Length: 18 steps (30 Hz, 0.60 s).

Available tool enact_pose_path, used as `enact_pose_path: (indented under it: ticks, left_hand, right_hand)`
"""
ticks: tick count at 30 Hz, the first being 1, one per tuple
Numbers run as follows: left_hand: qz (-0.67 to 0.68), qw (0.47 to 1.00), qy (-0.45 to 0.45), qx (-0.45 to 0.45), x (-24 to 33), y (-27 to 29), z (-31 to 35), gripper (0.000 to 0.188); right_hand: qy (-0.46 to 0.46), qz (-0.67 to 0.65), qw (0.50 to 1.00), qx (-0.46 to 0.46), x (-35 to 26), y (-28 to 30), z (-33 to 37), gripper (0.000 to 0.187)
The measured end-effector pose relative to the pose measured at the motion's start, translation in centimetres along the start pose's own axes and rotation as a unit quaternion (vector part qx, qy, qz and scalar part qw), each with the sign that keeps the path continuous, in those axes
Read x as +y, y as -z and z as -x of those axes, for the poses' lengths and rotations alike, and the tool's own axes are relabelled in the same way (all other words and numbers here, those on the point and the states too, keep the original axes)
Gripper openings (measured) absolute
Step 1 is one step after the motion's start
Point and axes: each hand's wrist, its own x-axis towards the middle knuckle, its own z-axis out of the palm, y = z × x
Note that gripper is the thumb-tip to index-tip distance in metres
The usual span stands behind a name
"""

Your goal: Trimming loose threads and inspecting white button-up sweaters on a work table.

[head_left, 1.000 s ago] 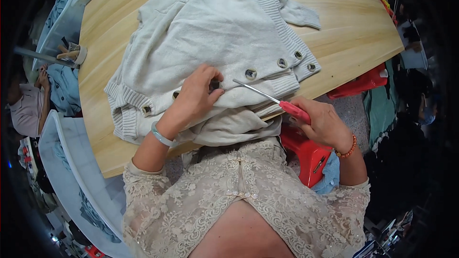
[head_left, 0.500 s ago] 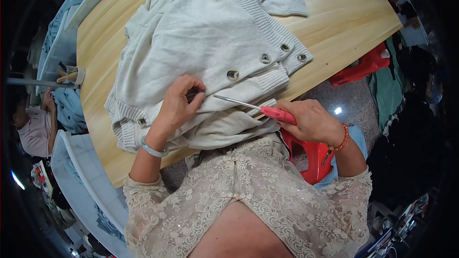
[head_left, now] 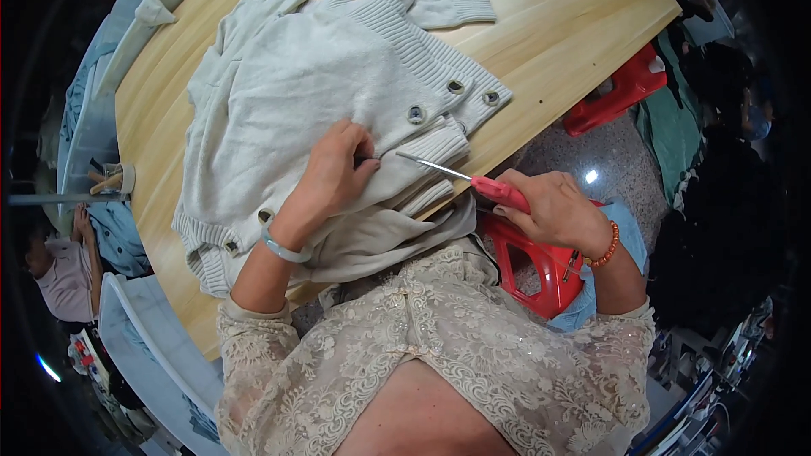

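A cream knitted cardigan (head_left: 296,76) with ribbed edges and large dark-centred buttons lies spread on the table, its near part bunched toward me. My left hand (head_left: 334,173) rests on it with curled fingers, gripping the knit near the button edge; the fingertips are partly hidden. In my right hand (head_left: 553,207) is a red-handled tool (head_left: 500,192) with a slim metal shaft. Its tip points left and hovers by a ribbed part of the cardigan, just right of my left hand. I cannot tell the tool's exact kind.
The wooden table (head_left: 557,0) has a curved left edge. Beside it are pale bins (head_left: 160,321) with blue cloth and a small tool cup (head_left: 127,177). Red plastic stools (head_left: 617,93) stand at the right, near dark fabric (head_left: 710,228). Another person (head_left: 68,274) is at far left.
In the picture, the cardigan and table have shifted left and slightly down. My left hand has moved right along the cardigan's button edge; the tool's tip has stayed close beside it.
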Motion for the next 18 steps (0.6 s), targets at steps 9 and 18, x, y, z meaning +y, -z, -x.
enact_pose_path:
  ticks: [9,18]
  left_hand:
    - [0.179,0.980,0.081,-0.007,-1.8,-0.1,0.9,0.014]
    - [0.046,0.999,-0.003,-0.005,2.4,-3.5,-6.1,0.024]
  right_hand:
    - [0.063,-0.057,0.994,0.068,1.5,-1.0,-0.8,0.026]
    - [-0.001,-0.036,0.991,0.130,3.0,-0.3,1.5,0.028]
